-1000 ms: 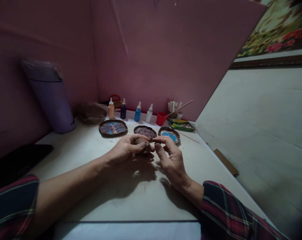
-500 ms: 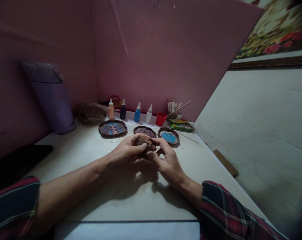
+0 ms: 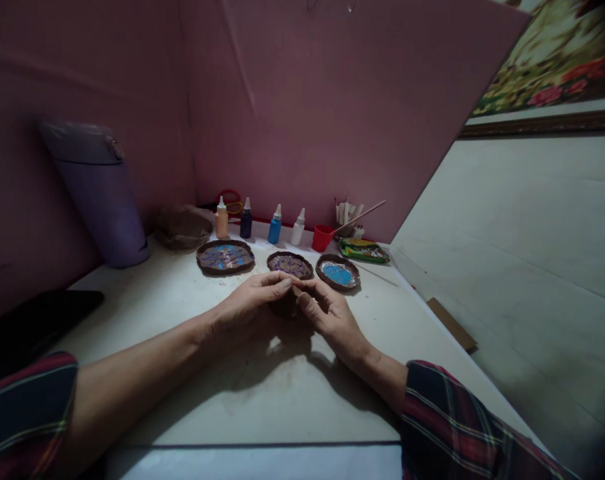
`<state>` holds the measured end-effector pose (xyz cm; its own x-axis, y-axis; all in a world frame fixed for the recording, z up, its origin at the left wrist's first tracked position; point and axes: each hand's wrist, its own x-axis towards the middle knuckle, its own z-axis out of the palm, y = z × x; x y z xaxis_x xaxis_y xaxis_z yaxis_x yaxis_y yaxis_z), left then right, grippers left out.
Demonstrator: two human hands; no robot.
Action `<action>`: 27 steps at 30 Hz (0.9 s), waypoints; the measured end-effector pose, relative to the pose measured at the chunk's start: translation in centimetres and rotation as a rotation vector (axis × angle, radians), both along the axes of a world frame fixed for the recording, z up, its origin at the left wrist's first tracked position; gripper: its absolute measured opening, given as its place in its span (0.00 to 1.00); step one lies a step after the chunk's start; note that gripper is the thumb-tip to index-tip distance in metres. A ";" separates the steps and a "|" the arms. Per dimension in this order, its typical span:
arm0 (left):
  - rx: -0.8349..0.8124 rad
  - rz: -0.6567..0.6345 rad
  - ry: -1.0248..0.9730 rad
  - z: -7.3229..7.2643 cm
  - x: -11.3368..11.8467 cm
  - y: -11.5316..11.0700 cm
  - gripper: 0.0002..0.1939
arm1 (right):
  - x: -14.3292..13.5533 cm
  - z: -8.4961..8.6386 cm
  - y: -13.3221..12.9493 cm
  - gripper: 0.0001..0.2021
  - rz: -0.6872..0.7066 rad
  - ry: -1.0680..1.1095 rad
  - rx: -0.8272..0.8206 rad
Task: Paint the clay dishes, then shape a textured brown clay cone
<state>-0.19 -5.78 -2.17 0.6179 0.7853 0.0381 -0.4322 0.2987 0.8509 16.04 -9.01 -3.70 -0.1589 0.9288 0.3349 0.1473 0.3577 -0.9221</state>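
Note:
A lump of brown clay (image 3: 285, 305) is held between my two hands, above the middle of the white table (image 3: 262, 413). My left hand (image 3: 255, 297) is closed on its left side, thumb on top. My right hand (image 3: 328, 310) grips the right side, with thumb and fingers pressing its upper edge. The fingers hide part of the clay. Just beyond the hands lie three shallow clay dishes: one with blue and purple paint (image 3: 225, 257), one with purple specks (image 3: 289, 265), and one with a blue middle (image 3: 337, 273).
Behind the dishes stand several paint bottles (image 3: 275, 225), a red cup (image 3: 323, 238) with a stick, and a green packet (image 3: 365, 251). A bagged brown lump (image 3: 185, 227) and a purple tumbler (image 3: 99, 200) are at the left. Pink panels enclose the back.
The clay has been turned and tipped lower between my hands, so less of its top shows. My right fingers have closed in on it, and both thumbs sit nearer together.

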 end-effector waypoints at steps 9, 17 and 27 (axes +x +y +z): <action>0.174 0.083 0.191 -0.2 0.1 0.4 0.12 | -0.7 0.3 -0.5 0.15 -0.022 0.060 -0.063; 0.138 0.124 0.156 0.7 0.5 -0.9 0.09 | -1.1 0.0 -0.9 0.16 -0.127 -0.026 0.036; -0.078 0.057 -0.060 0.6 0.3 -0.2 0.09 | -0.7 0.2 0.0 0.22 0.069 -0.023 0.062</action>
<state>0.10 -5.94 -1.54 0.5703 0.8213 0.0112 -0.5002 0.3364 0.7979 15.31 -9.06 -3.55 -0.2299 0.8930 0.3870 0.1410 0.4240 -0.8946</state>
